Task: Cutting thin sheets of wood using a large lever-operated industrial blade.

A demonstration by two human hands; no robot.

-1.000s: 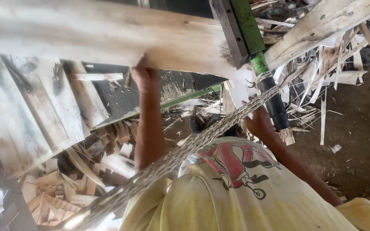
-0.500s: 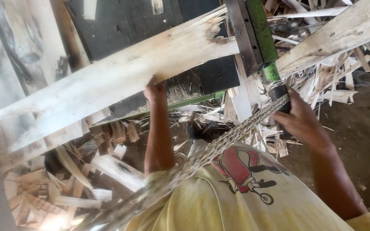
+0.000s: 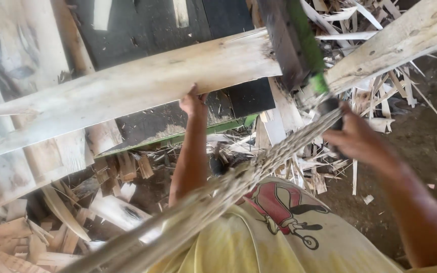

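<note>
The person's left hand [image 3: 194,102] presses up against the near edge of a long pale wooden plank [image 3: 127,91], fingers curled on it from below, so it grips the board. The right hand [image 3: 356,139] is closed around a dark handle [image 3: 330,108] at the end of a green-edged tool arm [image 3: 294,40], just beside a frayed twisted rope [image 3: 238,182] that runs from the handle down toward the near left across the yellow shirt [image 3: 279,237].

The plank lies in the upper middle of the view, above a dark machine bed [image 3: 142,25] and a litter of wood offcuts [image 3: 77,222] on the floor. Its long axis runs from the near left, low in the frame, up to the far right, where its splintered end meets the tool arm. A second plank [image 3: 395,45] carries on beyond the arm toward the far right on nearly the same slant.

To do this step well, the judgement is that the left hand should keep the board level and steady along that axis, fingers clear of the splintered end where the arm meets it. The right hand needs a firm, full hold on the handle, with the rope kept off the board's path. The loose offcuts underfoot look like a slipping hazard.
</note>
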